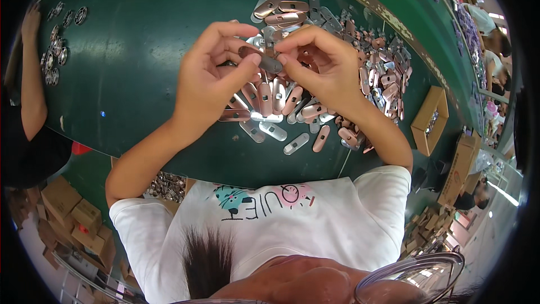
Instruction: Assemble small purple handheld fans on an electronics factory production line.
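Held up over the tabletop (140, 50), between both hands: one dark oval plate (270, 65), slanting down toward its right end in view. With left hand (209, 67): pinching the plate, thumb laid on its near face, fingers curled behind, index finger arched above. With right hand (331, 66): thumb tip at the plate's right end, bent index finger close over it, tips nearly together. Cannot tell whether gripping the plate's end or a small piece there.

Noted beneath and around both hands: loose pile of oval plates (278, 95), copper-pink and silver mixed, overlapping at many angles, several with a squarish hole near the middle. Lying just off the pile's near edge: a few single plates, flat. Toward the right side of the pile: smaller metal parts (360, 39), mingled with plates; too small to sort by shape.

Farther right, on the tabletop: open cardboard box (419, 130), with small parts inside. At far left, well apart from the pile: scattered round metal pieces (81, 16), openwork, some overlapping; just beside, another person's bare arm (32, 79). Between these and left forearm: tiny blue object (103, 114), kind unclear. Below, at lower left: brown cartons (84, 219), stacked.
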The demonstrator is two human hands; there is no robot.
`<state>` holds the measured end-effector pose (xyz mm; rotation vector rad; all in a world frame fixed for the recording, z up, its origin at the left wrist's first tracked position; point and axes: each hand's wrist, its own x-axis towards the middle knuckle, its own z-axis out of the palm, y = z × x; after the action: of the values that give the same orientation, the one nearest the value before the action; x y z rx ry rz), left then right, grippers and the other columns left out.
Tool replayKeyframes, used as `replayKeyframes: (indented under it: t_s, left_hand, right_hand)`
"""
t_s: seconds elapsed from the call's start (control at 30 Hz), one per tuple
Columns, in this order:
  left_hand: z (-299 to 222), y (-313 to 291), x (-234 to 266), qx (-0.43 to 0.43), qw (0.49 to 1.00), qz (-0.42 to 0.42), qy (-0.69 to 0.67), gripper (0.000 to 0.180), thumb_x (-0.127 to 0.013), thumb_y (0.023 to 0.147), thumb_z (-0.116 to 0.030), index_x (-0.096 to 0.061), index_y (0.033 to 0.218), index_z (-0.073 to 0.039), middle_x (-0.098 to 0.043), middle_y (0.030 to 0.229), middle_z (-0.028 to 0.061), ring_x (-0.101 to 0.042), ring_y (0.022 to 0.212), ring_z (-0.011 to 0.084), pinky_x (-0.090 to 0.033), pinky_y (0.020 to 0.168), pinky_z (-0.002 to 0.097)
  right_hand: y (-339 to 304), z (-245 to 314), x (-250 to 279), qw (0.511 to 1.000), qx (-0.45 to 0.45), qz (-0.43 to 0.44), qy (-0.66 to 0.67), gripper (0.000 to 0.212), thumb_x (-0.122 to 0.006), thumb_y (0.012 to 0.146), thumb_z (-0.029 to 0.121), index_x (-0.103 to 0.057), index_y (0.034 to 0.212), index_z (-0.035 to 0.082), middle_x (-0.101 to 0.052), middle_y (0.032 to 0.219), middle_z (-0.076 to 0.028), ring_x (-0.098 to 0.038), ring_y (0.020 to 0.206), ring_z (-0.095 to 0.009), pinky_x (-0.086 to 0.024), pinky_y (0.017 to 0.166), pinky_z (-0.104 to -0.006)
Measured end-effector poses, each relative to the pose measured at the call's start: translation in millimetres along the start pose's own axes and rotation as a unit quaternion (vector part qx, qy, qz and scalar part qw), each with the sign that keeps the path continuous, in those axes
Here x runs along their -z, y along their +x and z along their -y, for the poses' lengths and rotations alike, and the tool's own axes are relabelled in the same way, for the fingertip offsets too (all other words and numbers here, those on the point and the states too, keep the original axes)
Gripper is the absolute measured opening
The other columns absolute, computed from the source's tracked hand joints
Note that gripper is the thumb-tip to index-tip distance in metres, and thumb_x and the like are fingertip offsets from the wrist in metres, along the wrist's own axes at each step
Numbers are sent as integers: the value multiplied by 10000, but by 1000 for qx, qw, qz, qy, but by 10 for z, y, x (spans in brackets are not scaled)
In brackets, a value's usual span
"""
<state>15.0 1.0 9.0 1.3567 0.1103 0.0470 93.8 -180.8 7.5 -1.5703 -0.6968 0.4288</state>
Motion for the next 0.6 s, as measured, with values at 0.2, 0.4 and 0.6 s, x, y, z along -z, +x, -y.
replayKeyframes:
  t_s: [0.2, 0.4, 0.6]
  left_hand:
    - [81, 48, 61, 34, 999, -7, -7, 180, -589, 867, 14, -581, 1047, 14, -609, 936, 63, -626, 763, 93, -543, 729, 222]
    - [84, 25, 49, 18, 999, -1, -36, 222, -627, 850, 5, -577, 1066, 20, -641, 974, 90, -633, 830, 103, -527, 754, 220]
    - [126, 32, 30, 20, 993, 7, -112, 296, -672, 826, -1, -572, 1102, 41, -661, 981, 93, -634, 880, 117, -508, 808, 234]
  right_hand:
    - [1, 12, -25, 996, -36, -5, 80, 157, -639, 832, -36, -613, 987, -39, -614, 905, -42, -575, 783, -56, -481, 690, -203]
    - [-9, -16, -22, 999, -11, -16, -33, 149, -678, 804, -9, -645, 948, 6, -627, 870, -31, -584, 745, -55, -461, 604, -195]
    - [26, -43, -42, 996, 53, -15, -75, 133, -711, 777, 21, -654, 897, 8, -634, 856, -54, -594, 711, -83, -455, 579, -205]
